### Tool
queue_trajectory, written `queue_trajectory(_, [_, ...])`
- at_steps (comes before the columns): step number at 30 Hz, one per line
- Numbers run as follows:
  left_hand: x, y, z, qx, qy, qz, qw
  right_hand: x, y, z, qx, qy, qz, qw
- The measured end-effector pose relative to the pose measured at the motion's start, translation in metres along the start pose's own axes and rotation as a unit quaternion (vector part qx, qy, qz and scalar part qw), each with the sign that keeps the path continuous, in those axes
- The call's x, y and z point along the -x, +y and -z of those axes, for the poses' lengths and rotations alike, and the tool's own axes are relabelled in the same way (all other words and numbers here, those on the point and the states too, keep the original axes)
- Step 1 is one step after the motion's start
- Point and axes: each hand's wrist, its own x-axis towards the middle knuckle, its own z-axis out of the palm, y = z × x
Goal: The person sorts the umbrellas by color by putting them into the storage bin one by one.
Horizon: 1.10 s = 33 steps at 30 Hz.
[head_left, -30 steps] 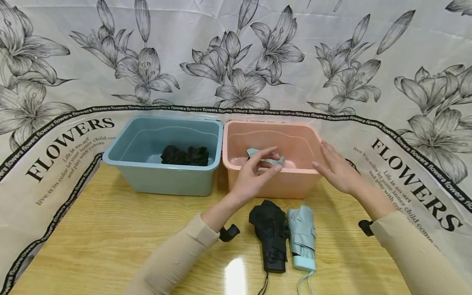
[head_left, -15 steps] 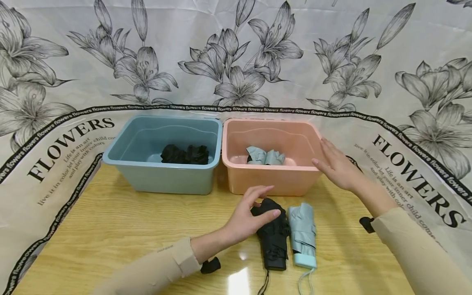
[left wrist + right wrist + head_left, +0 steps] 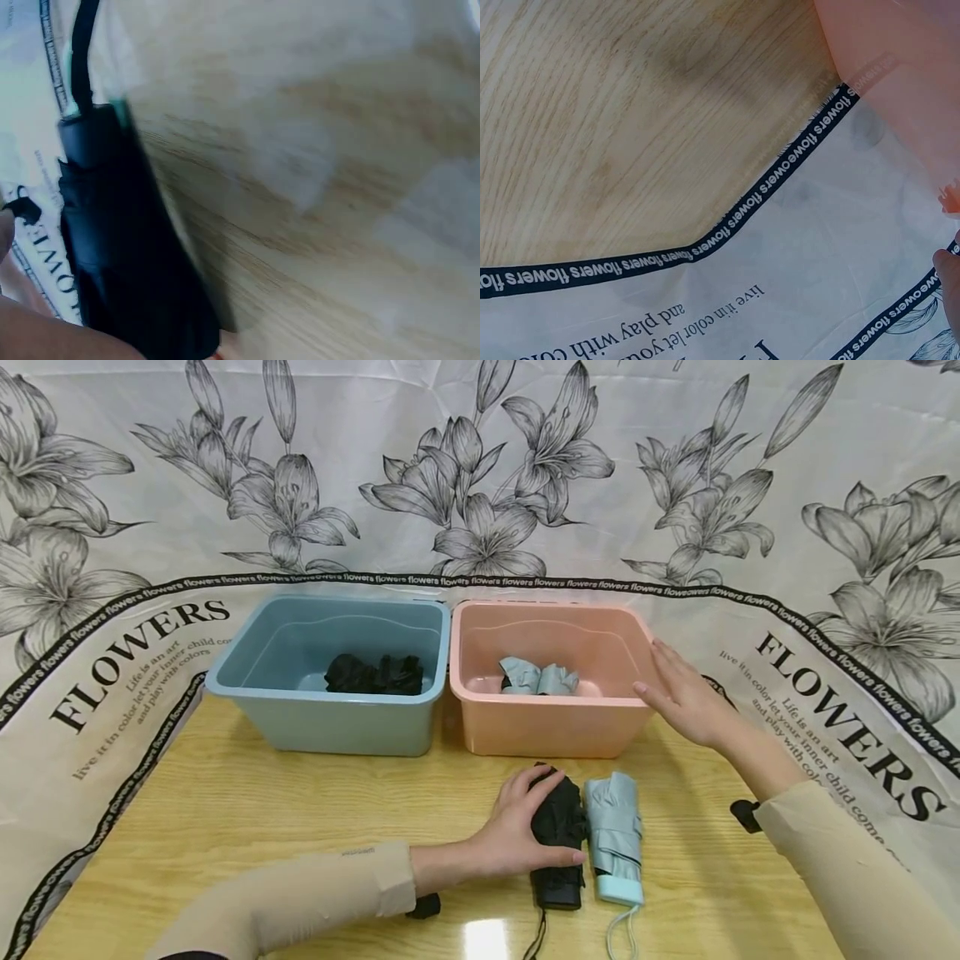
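Observation:
A folded black umbrella (image 3: 558, 822) lies on the wooden table. My left hand (image 3: 513, 831) is over its left side, thumb and index finger spread wide apart across it; the other fingers are partly hidden. In the left wrist view the same black umbrella (image 3: 135, 247) appears close up, part of the hand (image 3: 52, 334) at its lower end. Beside it lies a folded light blue umbrella (image 3: 615, 831) with a pale cord. My right hand (image 3: 690, 702) rests with straight fingers against the right rim of the pink bin (image 3: 555, 727), which holds a light blue umbrella (image 3: 540, 678).
Left of the pink bin stands a blue bin (image 3: 345, 727) with a black umbrella (image 3: 375, 675) inside. A white flower-printed cloth (image 3: 405, 543) hangs behind both bins and runs along the table's sides. Bare wood (image 3: 315, 802) shows left of the umbrellas.
My left hand has left the pink bin, where the light blue umbrella stays, and has come down to the black umbrella on the table. The right hand has kept its place.

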Motion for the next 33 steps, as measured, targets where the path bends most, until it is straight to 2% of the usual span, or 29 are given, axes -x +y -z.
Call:
queue_trajectory(6, [-0.008,-0.005,-0.005,-0.045,-0.02,0.043,0.9979,0.001,-0.001,0.002,0.003,-0.002,-0.001,1.0])
queue_trajectory(10, [-0.013,-0.005,-0.008,-0.045,-0.035,0.068,0.996,0.003,-0.003,0.005,0.003,0.002,-0.006,1.0])
queue_trajectory(15, [-0.018,-0.006,-0.011,-0.042,-0.035,0.086,0.9948,0.005,-0.004,0.004,-0.005,-0.004,-0.01,0.9999])
queue_trajectory(25, [-0.024,-0.01,-0.015,-0.077,-0.018,0.073,0.9942,0.005,-0.003,0.003,-0.003,-0.003,-0.009,1.0])
queue_trajectory(33, [-0.026,-0.01,-0.018,-0.055,-0.022,0.052,0.9969,0.002,-0.003,0.001,-0.005,-0.001,-0.007,1.0])
